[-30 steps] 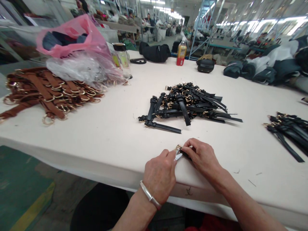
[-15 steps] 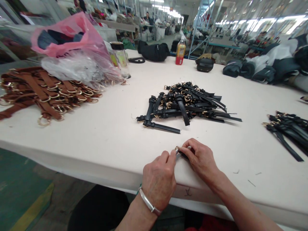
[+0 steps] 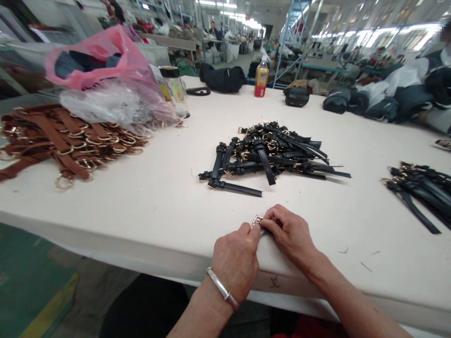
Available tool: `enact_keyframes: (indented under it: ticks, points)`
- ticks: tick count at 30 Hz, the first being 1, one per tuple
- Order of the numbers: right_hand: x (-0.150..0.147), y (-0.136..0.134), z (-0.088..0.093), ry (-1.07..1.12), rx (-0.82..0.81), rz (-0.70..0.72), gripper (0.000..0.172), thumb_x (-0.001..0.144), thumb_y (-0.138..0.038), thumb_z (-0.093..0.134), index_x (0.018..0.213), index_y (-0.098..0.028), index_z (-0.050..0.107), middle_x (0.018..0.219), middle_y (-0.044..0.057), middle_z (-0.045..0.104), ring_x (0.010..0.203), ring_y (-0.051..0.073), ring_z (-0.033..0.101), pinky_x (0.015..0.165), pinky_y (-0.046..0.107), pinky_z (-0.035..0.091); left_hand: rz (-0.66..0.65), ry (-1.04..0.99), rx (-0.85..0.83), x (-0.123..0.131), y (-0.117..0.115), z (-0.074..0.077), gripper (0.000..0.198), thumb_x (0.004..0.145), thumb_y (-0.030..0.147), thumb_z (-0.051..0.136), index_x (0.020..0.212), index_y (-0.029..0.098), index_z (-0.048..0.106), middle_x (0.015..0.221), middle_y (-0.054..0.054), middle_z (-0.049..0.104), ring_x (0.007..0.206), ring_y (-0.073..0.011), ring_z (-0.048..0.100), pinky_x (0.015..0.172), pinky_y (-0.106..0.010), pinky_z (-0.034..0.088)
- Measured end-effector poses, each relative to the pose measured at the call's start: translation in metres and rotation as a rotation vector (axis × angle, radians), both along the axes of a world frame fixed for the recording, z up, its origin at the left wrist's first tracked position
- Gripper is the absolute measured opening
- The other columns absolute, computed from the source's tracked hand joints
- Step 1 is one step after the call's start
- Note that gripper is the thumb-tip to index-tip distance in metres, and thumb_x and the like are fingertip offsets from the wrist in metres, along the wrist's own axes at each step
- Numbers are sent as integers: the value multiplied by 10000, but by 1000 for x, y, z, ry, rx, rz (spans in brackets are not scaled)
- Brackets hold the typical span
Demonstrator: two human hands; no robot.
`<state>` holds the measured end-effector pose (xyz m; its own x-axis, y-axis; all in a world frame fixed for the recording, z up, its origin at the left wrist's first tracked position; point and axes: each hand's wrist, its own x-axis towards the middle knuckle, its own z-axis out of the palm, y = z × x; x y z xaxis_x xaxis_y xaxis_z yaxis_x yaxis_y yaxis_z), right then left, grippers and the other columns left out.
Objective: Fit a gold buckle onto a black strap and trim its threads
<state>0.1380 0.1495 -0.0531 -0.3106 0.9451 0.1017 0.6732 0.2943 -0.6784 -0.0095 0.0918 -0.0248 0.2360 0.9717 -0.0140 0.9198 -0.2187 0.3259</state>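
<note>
A heap of brown leather straps with gold rings (image 3: 66, 141) lies at the table's (image 3: 158, 202) left, partly under a pink plastic bag (image 3: 102, 56) and a clear plastic bag (image 3: 112, 105). A glass jar with a black lid (image 3: 172, 87) stands just beside the bags. Farther back are an orange drink bottle (image 3: 261, 78), a black pouch (image 3: 297, 96) and a black bag (image 3: 222, 78).

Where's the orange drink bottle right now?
In the head view the orange drink bottle stands upright at the table's far edge, centre, between the black bag on its left and the small black pouch on its right.
</note>
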Motion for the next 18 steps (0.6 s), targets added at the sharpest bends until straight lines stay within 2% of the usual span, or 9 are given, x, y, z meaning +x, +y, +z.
enact_keyframes:
  ticks: [4, 8, 10, 13, 15, 17, 18]
  points:
    - [0, -1, 8, 158, -87, -13, 170, 845, -293, 519, 715, -196, 567, 662, -31, 557, 590, 106, 492, 588, 225, 358, 1, -44, 3, 0, -3, -2, 251, 895, 99, 395, 1046, 185, 576, 805, -12, 627, 639, -189, 609, 561, -328, 496]
    - [13, -14, 29, 277, -127, -39, 226, 867, -308, 465, 679, -187, 501, 590, -45, 477, 550, 94, 441, 563, 216, 352, 36, -119, 20, -13, -9, -3, 289, 924, 159, 354, 1129, 233, 544, 841, -13, 628, 697, -185, 621, 628, -304, 489]
    - [25, -25, 42, 203, -149, 5, 277, 864, -321, 467, 624, -183, 468, 588, -40, 456, 564, 93, 424, 556, 215, 335, 80, -154, 34, -27, -12, -3, 287, 934, 197, 340, 1142, 233, 533, 887, -24, 634, 772, -183, 627, 698, -299, 486]
    - [42, -43, 58, 9, -360, 270, 333, 861, -294, 465, 551, -175, 435, 564, -40, 438, 533, 84, 389, 506, 211, 298, 166, -184, 60, -55, -14, -4, 290, 934, 262, 338, 1142, 210, 535, 931, -48, 639, 838, -202, 621, 761, -325, 473]
    - [48, -53, 64, -68, -471, 412, 233, 825, -221, 495, 596, -178, 502, 608, -41, 511, 549, 80, 436, 519, 199, 324, 222, -190, 69, -72, -14, -6, 302, 929, 300, 348, 1142, 196, 536, 955, -59, 641, 862, -214, 617, 781, -346, 465]
    - [52, -56, 63, -95, -457, 404, 80, 767, -158, 532, 762, -209, 593, 721, -40, 597, 620, 92, 514, 584, 196, 378, 268, -177, 69, -87, -13, -7, 310, 918, 326, 368, 1135, 193, 545, 984, -66, 648, 884, -225, 614, 794, -357, 457]
    - [53, -56, 60, -111, -404, 347, 142, 750, -147, 542, 847, -225, 610, 775, -35, 619, 663, 104, 540, 623, 205, 398, 291, -165, 65, -93, -12, -7, 314, 912, 338, 379, 1133, 194, 549, 997, -67, 652, 887, -228, 616, 796, -357, 455]
